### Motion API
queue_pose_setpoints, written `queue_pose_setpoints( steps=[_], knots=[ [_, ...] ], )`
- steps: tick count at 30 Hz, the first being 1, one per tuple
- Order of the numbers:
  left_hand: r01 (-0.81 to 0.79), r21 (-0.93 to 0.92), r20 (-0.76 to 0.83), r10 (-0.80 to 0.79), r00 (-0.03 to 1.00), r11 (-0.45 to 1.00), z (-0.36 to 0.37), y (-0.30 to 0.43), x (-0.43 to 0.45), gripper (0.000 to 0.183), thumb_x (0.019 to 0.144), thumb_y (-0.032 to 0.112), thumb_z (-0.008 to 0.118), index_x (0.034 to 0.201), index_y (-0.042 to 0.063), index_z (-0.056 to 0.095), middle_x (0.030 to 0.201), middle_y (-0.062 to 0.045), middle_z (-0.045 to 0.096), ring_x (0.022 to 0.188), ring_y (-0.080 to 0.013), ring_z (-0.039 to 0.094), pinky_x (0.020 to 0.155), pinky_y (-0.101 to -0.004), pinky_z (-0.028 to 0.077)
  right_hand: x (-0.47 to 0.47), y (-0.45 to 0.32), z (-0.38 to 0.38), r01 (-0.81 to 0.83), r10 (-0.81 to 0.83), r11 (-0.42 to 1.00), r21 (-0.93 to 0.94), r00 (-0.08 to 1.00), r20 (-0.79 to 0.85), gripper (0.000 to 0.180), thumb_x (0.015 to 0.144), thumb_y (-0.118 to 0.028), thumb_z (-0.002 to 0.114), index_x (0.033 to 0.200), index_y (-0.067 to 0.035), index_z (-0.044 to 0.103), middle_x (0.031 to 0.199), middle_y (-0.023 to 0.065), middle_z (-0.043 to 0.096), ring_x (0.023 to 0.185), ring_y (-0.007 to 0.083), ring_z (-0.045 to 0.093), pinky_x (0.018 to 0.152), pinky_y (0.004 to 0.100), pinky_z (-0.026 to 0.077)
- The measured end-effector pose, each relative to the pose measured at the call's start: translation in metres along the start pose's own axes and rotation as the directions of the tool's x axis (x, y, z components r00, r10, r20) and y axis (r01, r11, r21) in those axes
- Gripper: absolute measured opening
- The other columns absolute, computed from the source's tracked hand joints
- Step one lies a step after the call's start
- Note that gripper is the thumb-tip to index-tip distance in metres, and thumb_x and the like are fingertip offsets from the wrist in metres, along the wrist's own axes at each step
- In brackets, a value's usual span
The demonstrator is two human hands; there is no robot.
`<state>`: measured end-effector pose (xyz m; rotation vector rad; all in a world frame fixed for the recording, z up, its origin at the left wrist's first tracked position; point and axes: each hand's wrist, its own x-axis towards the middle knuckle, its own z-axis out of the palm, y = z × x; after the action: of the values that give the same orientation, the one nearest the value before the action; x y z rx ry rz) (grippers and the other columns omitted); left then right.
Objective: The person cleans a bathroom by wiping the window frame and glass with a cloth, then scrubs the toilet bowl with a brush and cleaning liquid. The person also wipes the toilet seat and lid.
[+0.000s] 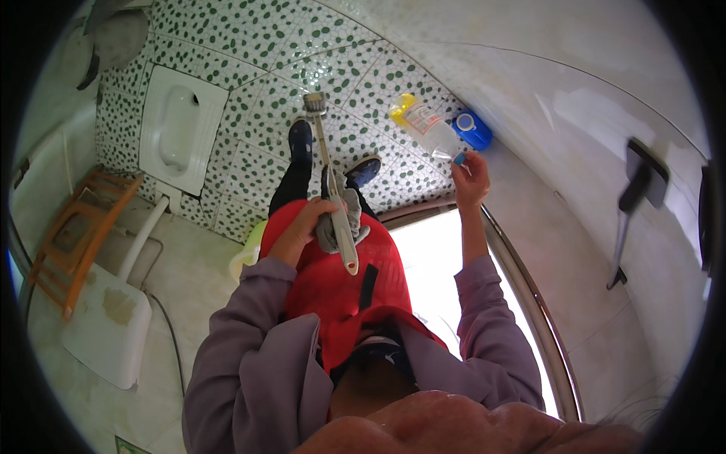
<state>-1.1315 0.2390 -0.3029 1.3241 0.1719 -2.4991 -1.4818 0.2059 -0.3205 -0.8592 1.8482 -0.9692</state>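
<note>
My left hand (315, 218) grips a long-handled scrub brush (340, 227) with a pale handle, along with grey gloves (354, 210). The brush's bristle head points away from me over the tiled floor. My right hand (472, 180) pinches the blue cap (459, 159) at the end of a clear plastic bottle (425, 126). Yellow liquid shows at the bottle's far end, and its label bears writing. Beside it is a blue bottle (473, 130) near the wall. A red apron (351, 289) covers my front.
A white squat toilet (177, 133) is set in the floor at the left. An orange folding chair or rack (79, 238) and a white cistern (110, 323) are nearer on that side. A green bucket (249, 252) stands beside my leg; a black-headed squeegee (635, 187) hangs on the right wall.
</note>
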Motion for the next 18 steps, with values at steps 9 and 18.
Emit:
queue_pose_setpoints(
  steps=[9, 18],
  knots=[
    [-0.152, 0.037, 0.103, 0.147, 0.984, 0.988, 0.043, 0.061, -0.088, 0.038, 0.072, 0.027, 0.052, 0.094, -0.002, 0.06, 0.086, -0.01, 0.059, 0.076, -0.0191, 0.059, 0.07, -0.0303, 0.049, -0.076, -0.201, -0.026, 0.212, -0.235, 0.971, 0.112, 0.936, 0.261, 0.039, 0.069, 0.017, 0.061, 0.102, -0.002, 0.054, 0.109, 0.0107, 0.051, 0.098, 0.0182, 0.057, 0.082, 0.0285, 0.052],
    [-0.289, 0.338, 0.195, 0.234, 0.952, 0.896, 0.105, 0.122, -0.189, 0.06, 0.07, 0.025, 0.055, 0.121, -0.005, 0.049, 0.091, -0.007, 0.06, 0.08, -0.017, 0.059, 0.074, -0.0283, 0.049, -0.127, -0.313, -0.055, 0.309, -0.366, 0.93, 0.198, 0.827, 0.428, 0.037, 0.069, 0.02, 0.059, 0.099, -0.001, 0.054, 0.109, 0.013, 0.051, 0.099, 0.0212, 0.057, 0.082, 0.0304, 0.052]
  ],
)
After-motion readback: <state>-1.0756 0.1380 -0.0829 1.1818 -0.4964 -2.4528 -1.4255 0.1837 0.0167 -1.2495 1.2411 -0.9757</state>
